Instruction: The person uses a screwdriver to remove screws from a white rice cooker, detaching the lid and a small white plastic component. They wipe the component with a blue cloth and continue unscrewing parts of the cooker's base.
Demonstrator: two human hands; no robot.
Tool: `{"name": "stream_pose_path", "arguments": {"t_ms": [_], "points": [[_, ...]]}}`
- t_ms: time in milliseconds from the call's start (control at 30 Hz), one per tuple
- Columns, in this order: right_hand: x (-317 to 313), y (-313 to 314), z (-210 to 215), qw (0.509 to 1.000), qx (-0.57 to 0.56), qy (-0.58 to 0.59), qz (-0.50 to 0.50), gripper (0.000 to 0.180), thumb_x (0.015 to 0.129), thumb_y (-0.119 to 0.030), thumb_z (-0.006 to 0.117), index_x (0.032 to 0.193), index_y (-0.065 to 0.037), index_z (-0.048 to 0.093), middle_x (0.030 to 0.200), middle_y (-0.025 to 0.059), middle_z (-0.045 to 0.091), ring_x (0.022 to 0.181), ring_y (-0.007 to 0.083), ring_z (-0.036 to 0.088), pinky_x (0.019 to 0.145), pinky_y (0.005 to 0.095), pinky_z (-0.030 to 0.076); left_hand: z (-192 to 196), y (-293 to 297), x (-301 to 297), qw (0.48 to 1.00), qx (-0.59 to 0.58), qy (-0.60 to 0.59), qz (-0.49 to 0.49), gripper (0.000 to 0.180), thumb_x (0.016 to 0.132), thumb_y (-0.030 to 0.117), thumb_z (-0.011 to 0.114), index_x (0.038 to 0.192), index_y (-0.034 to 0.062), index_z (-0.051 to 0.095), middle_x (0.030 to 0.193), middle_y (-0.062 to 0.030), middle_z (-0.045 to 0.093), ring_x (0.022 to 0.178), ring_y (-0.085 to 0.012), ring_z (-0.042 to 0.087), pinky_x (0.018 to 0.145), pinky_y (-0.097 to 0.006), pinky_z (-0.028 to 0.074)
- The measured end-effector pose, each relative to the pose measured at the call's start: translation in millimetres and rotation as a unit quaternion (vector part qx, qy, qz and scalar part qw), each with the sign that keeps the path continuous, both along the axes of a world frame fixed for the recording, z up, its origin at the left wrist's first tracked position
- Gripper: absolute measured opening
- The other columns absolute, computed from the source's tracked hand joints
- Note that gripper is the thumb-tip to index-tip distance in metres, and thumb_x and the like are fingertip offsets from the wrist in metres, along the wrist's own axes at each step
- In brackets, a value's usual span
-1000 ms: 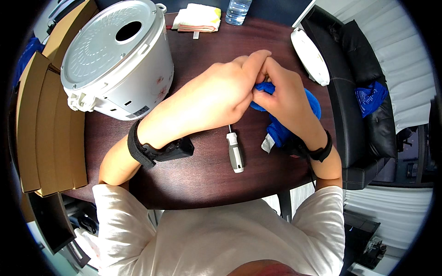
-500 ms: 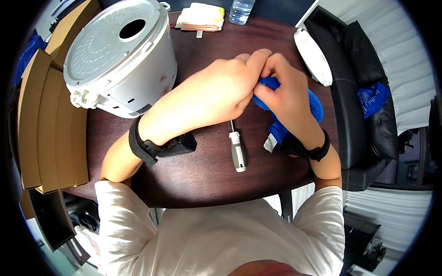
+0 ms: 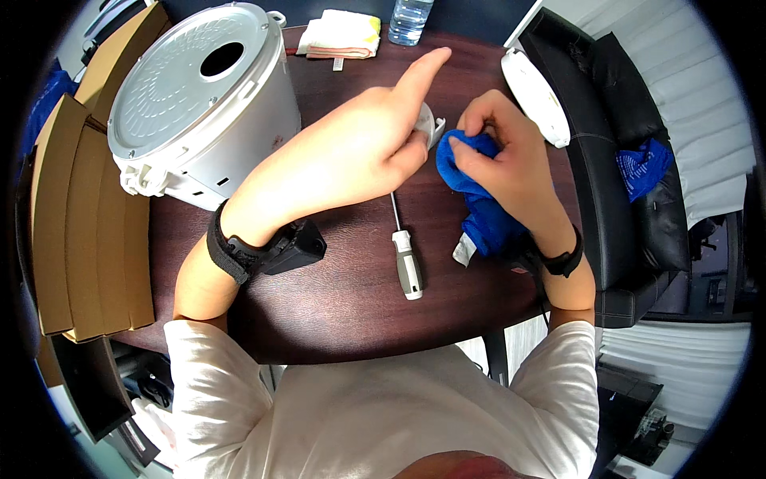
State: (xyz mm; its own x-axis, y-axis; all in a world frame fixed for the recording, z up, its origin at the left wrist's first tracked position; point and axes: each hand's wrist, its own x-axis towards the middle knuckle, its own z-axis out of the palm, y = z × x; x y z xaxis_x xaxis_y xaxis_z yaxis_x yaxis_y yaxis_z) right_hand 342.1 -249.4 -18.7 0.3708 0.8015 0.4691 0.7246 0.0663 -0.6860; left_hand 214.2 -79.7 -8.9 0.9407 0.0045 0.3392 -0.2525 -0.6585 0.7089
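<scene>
My left hand (image 3: 388, 124) is closed around a small white plastic part (image 3: 431, 125), its index finger pointing away from me. Only a curved edge of that part shows past the fingers. To its right, my right hand (image 3: 504, 152) pinches a bunched blue cloth (image 3: 492, 227), which hangs down towards the table and carries a white tag. A grey-and-white screwdriver (image 3: 408, 267) lies below my left hand, shaft pointing away. Left of my forearm stands a white rice-cooker-like housing (image 3: 251, 132) with a round metal plate and a dark hole on top.
A folded towel (image 3: 339, 36) and a water bottle (image 3: 410, 21) are at the table's far side. A white oval lid-like piece (image 3: 536, 97) rests near the right edge. Cardboard (image 3: 96, 231) stands at the left; a black sofa (image 3: 606, 191) is beyond the table's right edge.
My hands have drawn apart, the left one shifting left with its index finger now stretched out. The white part has come into sight; the right hand keeps the blue cloth.
</scene>
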Motion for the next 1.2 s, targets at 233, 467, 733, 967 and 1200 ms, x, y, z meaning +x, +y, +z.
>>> {"name": "stream_pose_path", "arguments": {"t_ms": [233,467,733,967,1200], "points": [[-7,10,-2,0.999,-0.041,-0.011,-0.005,0.023,0.076,-0.006,0.068,0.088,-0.004,0.05,0.071,0.0096,0.058,0.062,0.0167,0.059,0.056,0.0294,0.044,3,-6,-1,1.0,0.012,0.028,0.005,0.077,0.082,-0.001,0.055,0.15,0.0057,0.02,0.077,-0.0168,0.057,0.07,-0.03,0.06,0.068,-0.039,0.047],[-5,23,-13,0.999,-0.027,-0.041,-0.01,0.026,0.073,-0.006,0.07,0.086,-0.003,0.048,0.073,0.0149,0.06,0.067,0.029,0.063,0.057,0.0348,0.046,-19,0,10,0.99,0.079,-0.107,-0.039,0.078,0.08,-0.004,0.054,0.149,0.004,0.02,0.085,-0.022,0.058,0.076,-0.0387,0.061,0.068,-0.042,0.047],[42,30,-7,0.973,0.077,-0.17,-0.139,0.018,0.078,-0.006,0.067,0.082,-0.005,0.05,0.06,0.0066,0.05,0.053,0.0132,0.054,0.049,0.0278,0.042,5,5,2,0.999,0.037,0.037,0.003,0.073,0.085,0.003,0.056,0.15,0.0062,0.021,0.085,-0.0206,0.062,0.08,-0.0348,0.064,0.075,-0.041,0.049],[31,8,1,0.999,0.003,-0.022,-0.033,0.018,0.08,-0.007,0.067,0.085,-0.006,0.051,0.072,0.0025,0.054,0.064,0.0072,0.052,0.057,0.0242,0.043,0,14,5,1.0,-0.009,-0.008,0.013,0.069,0.087,0.002,0.053,0.15,0.0087,0.025,0.103,-0.0132,0.058,0.09,-0.0202,0.059,0.085,-0.033,0.047],[3,13,1,0.999,-0.041,0.003,0.017,0.018,0.078,-0.009,0.066,0.086,-0.004,0.05,0.071,0.0061,0.054,0.062,0.0136,0.053,0.057,0.0284,0.043,-2,11,6,0.999,-0.045,0.003,-0.005,0.069,0.085,0.001,0.048,0.15,0.0083,0.024,0.083,-0.0087,0.056,0.077,-0.0186,0.056,0.074,-0.032,0.046]]}}
